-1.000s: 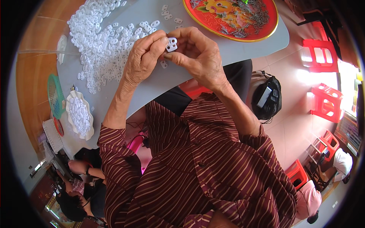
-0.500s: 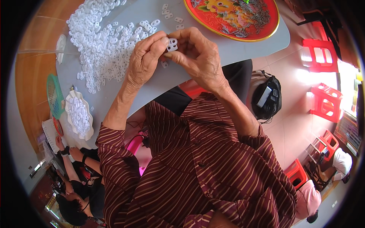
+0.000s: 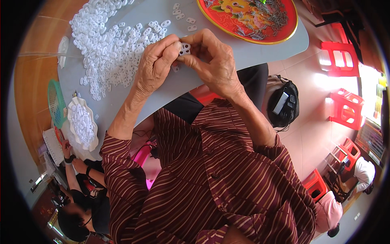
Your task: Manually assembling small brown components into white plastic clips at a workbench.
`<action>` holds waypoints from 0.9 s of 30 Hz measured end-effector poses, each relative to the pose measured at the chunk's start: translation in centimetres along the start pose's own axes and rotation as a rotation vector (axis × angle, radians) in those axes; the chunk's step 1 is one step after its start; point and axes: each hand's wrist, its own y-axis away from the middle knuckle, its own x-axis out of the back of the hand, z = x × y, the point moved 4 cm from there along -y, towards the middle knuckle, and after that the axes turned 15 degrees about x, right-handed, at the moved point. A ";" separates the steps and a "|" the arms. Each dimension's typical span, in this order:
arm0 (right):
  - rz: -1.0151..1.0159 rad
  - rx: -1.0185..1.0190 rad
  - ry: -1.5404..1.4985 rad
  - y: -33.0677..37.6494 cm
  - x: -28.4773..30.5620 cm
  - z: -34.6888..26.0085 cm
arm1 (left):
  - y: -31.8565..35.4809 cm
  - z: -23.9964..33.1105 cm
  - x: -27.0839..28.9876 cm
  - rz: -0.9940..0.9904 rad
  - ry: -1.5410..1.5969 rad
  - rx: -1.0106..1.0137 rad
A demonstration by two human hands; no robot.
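Observation:
Between my fingertips, above the near edge of the grey table, is a small white plastic piece with dark holes. My left hand pinches it from the left, thumb on its edge. From the right, my right hand grips the same piece with thumb and index finger. A big heap of white plastic pieces spreads over the table left of my hands. Beyond them stands a round red tray with a gold rim and a flower pattern, bearing many small grey metal parts.
A few white pieces lie apart near the tray. At the left are a scalloped white dish full of pieces and a green basket. Another person sits at lower left. Red stools and a black bag are at right.
My hands stay almost in place; the white piece has turned slightly between my fingers and is a little more covered. The person at lower left has shifted slightly.

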 end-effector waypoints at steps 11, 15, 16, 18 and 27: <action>0.035 0.011 0.005 0.4 0.4 0.4 | -0.2 0.2 -0.6 -0.022 0.052 0.036; 0.043 0.021 0.009 0.6 0.6 0.2 | -0.3 0.2 -0.9 -0.018 0.045 0.050; 0.047 0.023 0.016 0.6 0.7 0.1 | -0.3 0.2 -1.0 -0.022 0.055 0.058; 0.039 0.035 0.043 0.4 0.8 -0.1 | -0.4 0.1 -1.3 -0.022 0.068 0.064; 0.005 0.094 0.090 0.2 1.1 -0.6 | -0.5 0.0 -1.6 -0.059 0.134 0.071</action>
